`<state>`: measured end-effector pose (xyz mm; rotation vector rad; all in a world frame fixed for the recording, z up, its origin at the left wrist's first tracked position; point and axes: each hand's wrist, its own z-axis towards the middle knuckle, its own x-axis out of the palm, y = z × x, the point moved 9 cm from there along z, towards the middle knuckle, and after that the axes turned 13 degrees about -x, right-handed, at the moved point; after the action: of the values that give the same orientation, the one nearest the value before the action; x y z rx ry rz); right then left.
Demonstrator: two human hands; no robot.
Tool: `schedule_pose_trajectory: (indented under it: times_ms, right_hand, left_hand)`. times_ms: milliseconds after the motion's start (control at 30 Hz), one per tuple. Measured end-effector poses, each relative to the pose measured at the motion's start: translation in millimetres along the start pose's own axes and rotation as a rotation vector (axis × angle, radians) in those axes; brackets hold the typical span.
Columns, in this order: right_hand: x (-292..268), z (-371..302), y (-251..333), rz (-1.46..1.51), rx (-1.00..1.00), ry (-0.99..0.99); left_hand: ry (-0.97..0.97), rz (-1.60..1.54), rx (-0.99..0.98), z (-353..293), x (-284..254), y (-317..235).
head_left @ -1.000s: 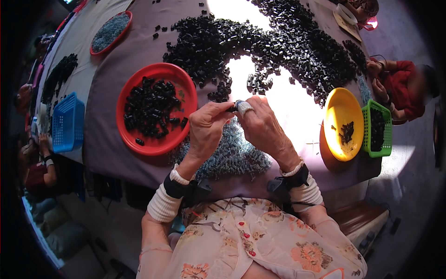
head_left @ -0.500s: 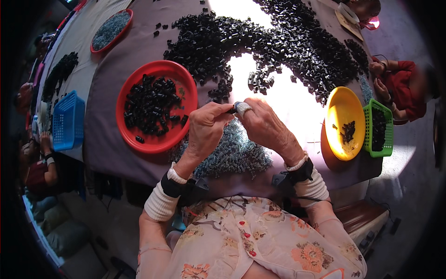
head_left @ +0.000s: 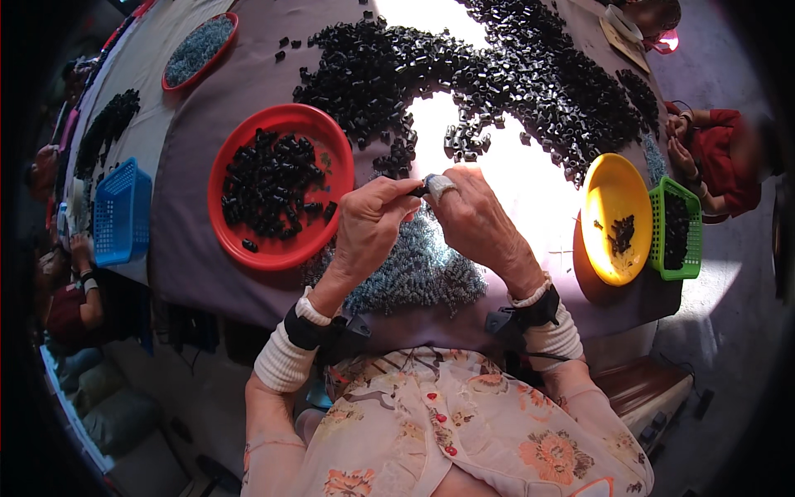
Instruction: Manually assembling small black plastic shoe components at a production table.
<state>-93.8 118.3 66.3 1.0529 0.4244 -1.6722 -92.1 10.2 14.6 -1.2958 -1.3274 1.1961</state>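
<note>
My left hand (head_left: pixel 367 222) and my right hand (head_left: pixel 476 217) meet in front of me, fingertips closed around one small black plastic piece (head_left: pixel 420 191). Its left end is pinched by my left thumb and forefinger; my right fingers press at its other end. White tape wraps one right finger. Below my hands lies a heap of small grey-blue metal springs (head_left: pixel 426 269). Beyond them spreads a large pile of short black tubular pieces (head_left: pixel 538 91). At the left, a red plate (head_left: pixel 277 261) holds several black pieces. My fingers hide part of the held piece.
To the right stand a yellow plate (head_left: pixel 609 178) with a few black bits and a green basket (head_left: pixel 691 236) of black pieces. A blue basket (head_left: pixel 124 219) and a red dish (head_left: pixel 170 87) of springs are at the left. Other people sit at both sides.
My hands have shifted only slightly, and a little more of the black piece shows between my fingertips. The plates and piles look the same.
</note>
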Motion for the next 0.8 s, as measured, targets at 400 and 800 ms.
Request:
schedule_pose_trajectory:
  times_ms: [400, 800]
  right_hand:
    - [20, -9, -6, 0.105, -0.051, 0.146]
    - [11, 1, -8, -0.086, 0.023, 0.123]
  left_hand:
    - [0.081, 0.071, -0.127, 1, 2, 13]
    - [0.170, -0.471, -0.363, 1, 11, 29]
